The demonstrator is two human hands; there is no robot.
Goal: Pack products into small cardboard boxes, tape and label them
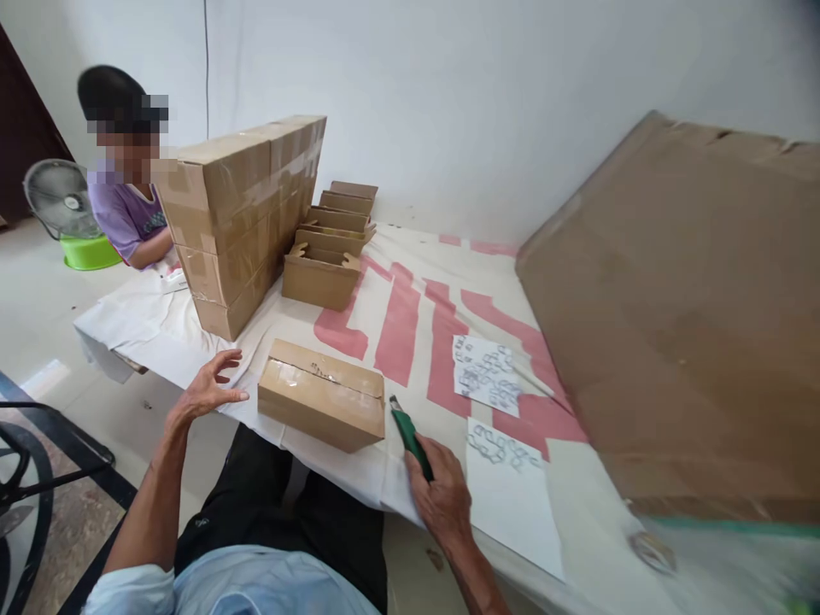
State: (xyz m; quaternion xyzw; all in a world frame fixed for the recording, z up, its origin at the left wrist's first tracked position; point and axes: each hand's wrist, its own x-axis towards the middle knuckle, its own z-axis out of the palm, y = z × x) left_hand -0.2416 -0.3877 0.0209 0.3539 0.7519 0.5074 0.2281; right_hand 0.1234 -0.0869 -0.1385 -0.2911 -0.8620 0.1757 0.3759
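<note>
A small taped cardboard box [322, 402] lies near the front edge of the low table [410, 307], which is covered in a white cloth with red stripes. My left hand [206, 390] hovers just left of the box, fingers spread, holding nothing. My right hand [441, 495] rests on the cloth to the right of the box, closed round a green utility knife [408, 436] whose tip points toward the box's right end.
A row of stacked sealed cartons [240, 213] stands at the back left, with several open small boxes [330, 248] beside it. Two sticker sheets [488, 373] [509, 491] lie on the cloth. A large cardboard box [692, 325] fills the right. A person's sleeve [125, 213] shows behind the cartons.
</note>
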